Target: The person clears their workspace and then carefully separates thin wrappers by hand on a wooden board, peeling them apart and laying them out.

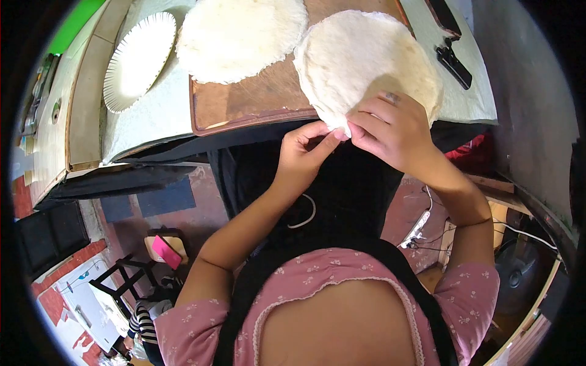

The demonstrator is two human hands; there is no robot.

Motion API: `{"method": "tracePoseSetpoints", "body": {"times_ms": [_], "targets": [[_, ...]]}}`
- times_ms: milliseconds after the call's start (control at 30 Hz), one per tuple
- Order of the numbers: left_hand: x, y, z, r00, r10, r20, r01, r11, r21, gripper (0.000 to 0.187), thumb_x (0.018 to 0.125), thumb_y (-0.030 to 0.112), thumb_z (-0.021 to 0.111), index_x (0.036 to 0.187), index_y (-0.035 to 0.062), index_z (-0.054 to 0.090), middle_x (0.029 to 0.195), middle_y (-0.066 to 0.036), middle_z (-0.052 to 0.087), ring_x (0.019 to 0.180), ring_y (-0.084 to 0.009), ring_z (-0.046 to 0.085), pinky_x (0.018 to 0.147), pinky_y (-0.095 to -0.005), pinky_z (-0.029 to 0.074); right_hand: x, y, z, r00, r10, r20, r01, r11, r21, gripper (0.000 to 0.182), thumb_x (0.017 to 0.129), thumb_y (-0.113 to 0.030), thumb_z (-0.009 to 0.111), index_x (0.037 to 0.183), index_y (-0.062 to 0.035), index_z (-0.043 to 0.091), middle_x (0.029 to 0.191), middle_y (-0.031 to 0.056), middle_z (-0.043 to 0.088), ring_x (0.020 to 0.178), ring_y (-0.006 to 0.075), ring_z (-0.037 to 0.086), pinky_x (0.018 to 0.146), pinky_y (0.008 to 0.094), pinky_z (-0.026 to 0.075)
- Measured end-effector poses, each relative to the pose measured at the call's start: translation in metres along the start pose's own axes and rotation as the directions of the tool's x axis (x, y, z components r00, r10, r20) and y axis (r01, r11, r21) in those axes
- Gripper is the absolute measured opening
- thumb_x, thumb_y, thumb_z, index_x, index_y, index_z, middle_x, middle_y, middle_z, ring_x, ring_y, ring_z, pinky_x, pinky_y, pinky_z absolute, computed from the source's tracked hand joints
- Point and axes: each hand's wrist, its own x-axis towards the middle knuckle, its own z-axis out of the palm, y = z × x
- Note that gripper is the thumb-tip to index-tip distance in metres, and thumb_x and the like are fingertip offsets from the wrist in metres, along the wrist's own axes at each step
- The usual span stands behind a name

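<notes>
A soft, off-white round sheet (360, 58) with an uneven, ragged edge lies on the brown board (244, 104), its near edge reaching the table front. My left hand (305, 149) pinches that near edge between thumb and forefinger. Right beside it, my right hand (394, 131) grips the same edge with its fingers bent, and a ring shows on one finger. The fingertips of both hands nearly meet at a small gathered bit of the rim. A second, similar round sheet (244, 36) lies flat to the left, overlapping the board.
A white fluted paper plate (139, 64) sits at the left on the pale table cover (149, 131). A black clamp-like device (455, 66) lies at the right. Below are a power strip (416, 229) with cables, a fan (516, 274), and a stool (168, 249) with something pink on it.
</notes>
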Motion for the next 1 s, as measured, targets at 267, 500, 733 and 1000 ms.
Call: {"method": "tracePoseSetpoints", "body": {"times_ms": [267,500,733,1000], "targets": [[0.0,0.001,-0.001,0.999,0.037,0.014,-0.037,0.998,-0.049,0.016,0.094,0.01,0.067,0.102,-0.0023,0.073,0.095,-0.005,0.074,0.088,-0.0065,0.063,0.082,-0.0218,0.049,0.004,-0.006,-0.004,0.997,-0.062,0.056,0.067,0.994,-0.089,0.021,0.067,-0.013,0.08,0.083,-0.0112,0.066,0.08,0.0023,0.06,0.069,0.0241,0.061,0.062,0.0355,0.048],[0.001,-0.001,-0.002,0.998,0.055,0.021,-0.054,0.998,-0.039,0.016,0.093,0.01,0.068,0.102,-0.0024,0.073,0.096,-0.006,0.074,0.088,-0.0071,0.064,0.083,-0.0218,0.049,0.003,-0.005,0.002,0.997,0.081,-0.015,-0.08,0.995,0.063,0.022,0.067,-0.008,0.079,0.083,-0.0106,0.064,0.08,0.0034,0.059,0.069,0.0242,0.06,0.061,0.0347,0.048],[0.0,0.0,0.0,1.0,0.022,0.012,-0.022,0.998,-0.06,0.016,0.093,0.009,0.068,0.104,-0.0016,0.072,0.094,-0.004,0.073,0.086,-0.0064,0.063,0.08,-0.0216,0.048,-0.001,-0.008,-0.006,0.989,0.142,-0.038,-0.136,0.983,0.119,0.026,0.067,-0.009,0.077,0.09,-0.0115,0.065,0.089,0.0054,0.06,0.082,0.0268,0.062,0.069,0.0373,0.05],[0.004,-0.003,0.0,0.999,0.004,-0.045,-0.002,0.998,0.06,0.016,0.091,0.007,0.069,0.104,-0.0017,0.073,0.093,-0.004,0.074,0.085,-0.0061,0.063,0.078,-0.0217,0.049,-0.022,-0.001,-0.005,0.985,0.146,-0.089,-0.136,0.985,0.103,0.031,0.066,-0.011,0.081,0.093,-0.0126,0.068,0.094,0.0029,0.065,0.092,0.0255,0.065,0.076,0.0377,0.052]]}}
